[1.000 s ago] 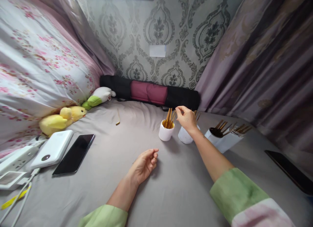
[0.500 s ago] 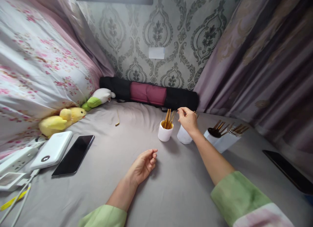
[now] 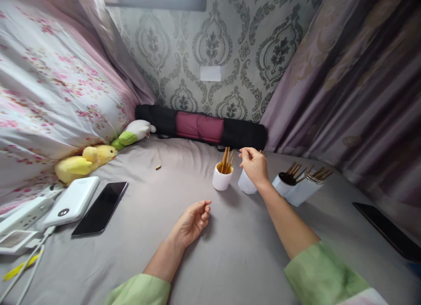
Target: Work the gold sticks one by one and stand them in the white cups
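My right hand (image 3: 254, 165) is raised over a white cup (image 3: 245, 184) on the grey sheet, fingers pinched together; whatever they pinch is too small to make out. To its left stands another white cup (image 3: 222, 179) with several golden sticks in it. Right of my hand, two tilted white holders (image 3: 297, 189) carry dark and golden cutlery. My left hand (image 3: 192, 222) rests palm-up on the sheet in front of the cups, fingers loosely curled and holding nothing.
A black phone (image 3: 100, 201), a white power bank (image 3: 71, 200) and a power strip (image 3: 19, 214) lie at left. Yellow (image 3: 83, 160) and green plush toys (image 3: 133, 132) sit by the floral pillow. A black-and-maroon bag (image 3: 200, 126) lines the wall. One golden stick (image 3: 159, 159) lies loose. Another phone (image 3: 388, 231) lies right.
My right hand has shifted slightly right and down from beside the stick-filled cup to above the second cup. The left hand has stayed put.
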Tool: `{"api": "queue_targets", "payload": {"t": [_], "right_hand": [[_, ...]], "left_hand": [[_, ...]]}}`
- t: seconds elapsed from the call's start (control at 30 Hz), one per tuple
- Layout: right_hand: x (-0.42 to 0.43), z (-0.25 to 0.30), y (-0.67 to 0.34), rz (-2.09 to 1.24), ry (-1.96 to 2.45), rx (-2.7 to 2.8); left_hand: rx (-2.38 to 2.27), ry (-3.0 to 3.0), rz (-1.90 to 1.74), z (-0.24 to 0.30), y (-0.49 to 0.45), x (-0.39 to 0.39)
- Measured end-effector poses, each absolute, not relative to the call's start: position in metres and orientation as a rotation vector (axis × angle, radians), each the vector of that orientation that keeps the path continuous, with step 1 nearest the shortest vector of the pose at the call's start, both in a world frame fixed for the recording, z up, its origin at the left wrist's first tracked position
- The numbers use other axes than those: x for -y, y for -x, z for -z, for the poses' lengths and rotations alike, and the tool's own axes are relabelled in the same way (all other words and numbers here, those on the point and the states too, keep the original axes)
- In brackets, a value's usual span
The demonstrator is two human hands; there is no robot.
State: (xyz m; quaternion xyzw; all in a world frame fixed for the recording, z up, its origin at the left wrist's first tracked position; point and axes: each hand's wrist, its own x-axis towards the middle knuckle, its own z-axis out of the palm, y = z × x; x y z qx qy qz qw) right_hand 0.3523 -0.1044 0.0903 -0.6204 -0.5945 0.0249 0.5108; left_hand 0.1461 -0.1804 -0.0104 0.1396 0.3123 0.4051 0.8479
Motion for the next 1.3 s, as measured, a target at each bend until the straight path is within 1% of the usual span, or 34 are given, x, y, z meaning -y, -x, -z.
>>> {"api": "queue_targets", "payload": {"t": [0.3, 0.67, 0.8, 1.03, 1.3], "right_hand": [[0.126, -0.089, -0.338, -0.339, 1.419, 1.292], [0.153, -0.078, -0.314, -0.570, 1.368, 1.186], [0.161, -0.060, -0.303, -0.658, 1.396, 1.211], [0.169, -0.012, -0.290, -0.771, 1.478, 1.253], [0.173, 0.022, -0.283, -0.784, 1.558, 1.284]], "left_hand": [[-0.649, -0.266, -0.858, 0.009, -0.145, 0.182], [-0.643, -0.255, -0.861, 0.009, -0.145, 0.180], [-0.647, -0.242, -0.859, 0.009, -0.145, 0.180], [-0.668, -0.223, -0.866, 0.007, -0.145, 0.181], [-0.669, -0.226, -0.869, 0.007, -0.146, 0.181]]}}
